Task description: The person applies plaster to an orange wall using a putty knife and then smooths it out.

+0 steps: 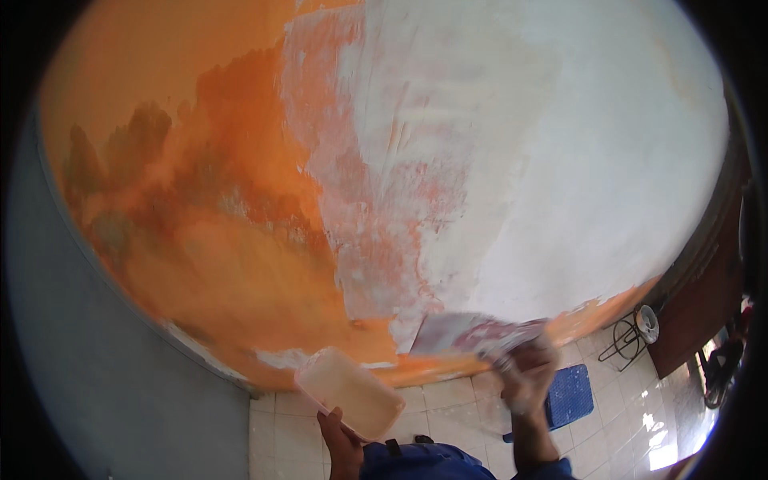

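My left hand (pixel 339 438) grips a pale rectangular plastic tub (pixel 344 382) with cream-coloured filler inside, low at the centre-left. My right hand (pixel 524 372), blurred, is closed on a wide flat scraper (pixel 456 334), whose smeared blade lies at the lower part of the wall (pixel 600 160). The wall is mottled orange on the left, streaky pink-and-white in the middle and white on the right. Whether the blade is pressed on the wall is hard to tell.
A grey wall (pixel 120 368) is at the left. Behind my right arm on the tiled floor (pixel 448 412) is a blue plastic stool (pixel 570 390). Farther right are a black metal stand (pixel 620 342) with a white round item (pixel 646 322) and a dark brown panel (pixel 692 312).
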`<move>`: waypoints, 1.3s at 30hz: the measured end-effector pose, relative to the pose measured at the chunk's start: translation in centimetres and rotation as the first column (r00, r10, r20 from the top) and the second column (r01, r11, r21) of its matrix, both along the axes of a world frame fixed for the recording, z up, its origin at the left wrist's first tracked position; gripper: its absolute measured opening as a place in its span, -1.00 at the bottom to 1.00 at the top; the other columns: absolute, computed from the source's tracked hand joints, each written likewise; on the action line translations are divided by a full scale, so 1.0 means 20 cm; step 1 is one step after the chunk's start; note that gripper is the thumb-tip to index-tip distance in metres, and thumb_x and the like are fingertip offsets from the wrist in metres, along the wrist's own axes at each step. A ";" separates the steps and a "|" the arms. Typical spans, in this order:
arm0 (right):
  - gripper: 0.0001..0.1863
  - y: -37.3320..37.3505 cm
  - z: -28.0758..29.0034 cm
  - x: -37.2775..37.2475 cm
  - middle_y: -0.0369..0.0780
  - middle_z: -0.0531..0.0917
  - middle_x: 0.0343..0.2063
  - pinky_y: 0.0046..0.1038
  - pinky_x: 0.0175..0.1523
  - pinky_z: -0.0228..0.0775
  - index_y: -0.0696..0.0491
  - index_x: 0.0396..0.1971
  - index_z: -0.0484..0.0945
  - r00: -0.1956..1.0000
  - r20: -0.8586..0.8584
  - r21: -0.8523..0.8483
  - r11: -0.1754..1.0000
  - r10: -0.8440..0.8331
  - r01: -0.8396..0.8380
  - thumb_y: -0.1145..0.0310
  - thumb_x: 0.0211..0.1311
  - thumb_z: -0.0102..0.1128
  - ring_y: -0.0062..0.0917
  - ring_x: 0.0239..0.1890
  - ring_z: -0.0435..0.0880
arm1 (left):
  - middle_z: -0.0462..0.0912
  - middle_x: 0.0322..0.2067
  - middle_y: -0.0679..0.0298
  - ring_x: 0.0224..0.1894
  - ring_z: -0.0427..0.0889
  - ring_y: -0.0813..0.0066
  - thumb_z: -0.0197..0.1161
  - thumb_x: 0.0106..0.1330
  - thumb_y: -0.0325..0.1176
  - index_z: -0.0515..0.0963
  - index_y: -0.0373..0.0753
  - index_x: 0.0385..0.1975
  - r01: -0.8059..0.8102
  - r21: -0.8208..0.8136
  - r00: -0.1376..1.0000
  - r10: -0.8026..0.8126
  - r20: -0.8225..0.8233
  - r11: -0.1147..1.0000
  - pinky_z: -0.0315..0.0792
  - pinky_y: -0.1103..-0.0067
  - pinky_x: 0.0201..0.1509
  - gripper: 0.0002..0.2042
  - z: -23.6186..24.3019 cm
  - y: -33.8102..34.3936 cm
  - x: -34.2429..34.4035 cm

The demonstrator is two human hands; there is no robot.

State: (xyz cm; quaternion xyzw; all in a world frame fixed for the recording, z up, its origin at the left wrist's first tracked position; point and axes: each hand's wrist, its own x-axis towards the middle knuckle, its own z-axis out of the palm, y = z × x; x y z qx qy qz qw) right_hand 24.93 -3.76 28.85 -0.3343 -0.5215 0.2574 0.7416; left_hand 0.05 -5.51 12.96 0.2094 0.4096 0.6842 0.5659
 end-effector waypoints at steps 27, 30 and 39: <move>-0.81 -0.10 -0.38 0.19 -0.13 0.55 -0.68 -0.39 -0.59 0.44 0.21 -0.28 0.44 0.646 0.743 -0.359 0.919 0.175 0.164 0.49 0.12 0.17 -0.37 -0.67 0.61 | 0.31 0.12 0.06 0.15 0.39 0.19 0.31 0.00 -0.17 0.04 -0.30 0.25 0.215 0.036 0.940 -0.217 0.262 0.976 0.40 0.31 0.15 -0.18 -0.27 -0.11 0.47; -0.82 -0.02 -0.37 0.09 -0.13 0.57 -0.66 -0.37 -0.57 0.45 0.21 -0.30 0.45 0.615 0.788 -0.148 0.978 0.026 0.149 0.53 0.05 0.12 -0.30 -0.68 0.59 | 0.31 0.13 0.05 0.16 0.39 0.15 0.37 -0.01 -0.15 0.06 -0.30 0.25 0.338 0.066 0.794 -0.322 0.515 0.939 0.41 0.28 0.15 -0.16 -0.28 -0.11 0.44; -0.79 0.05 -0.39 -0.04 -0.05 0.59 -0.62 -0.38 -0.58 0.45 0.23 -0.30 0.40 0.539 0.841 -0.183 0.959 0.040 0.215 0.54 0.02 0.13 -0.26 -0.65 0.62 | 0.27 0.16 0.10 0.20 0.33 0.22 0.45 -0.09 -0.18 -0.04 -0.28 0.30 0.419 0.182 0.873 -0.450 0.191 0.890 0.34 0.31 0.19 -0.03 -0.35 0.06 0.42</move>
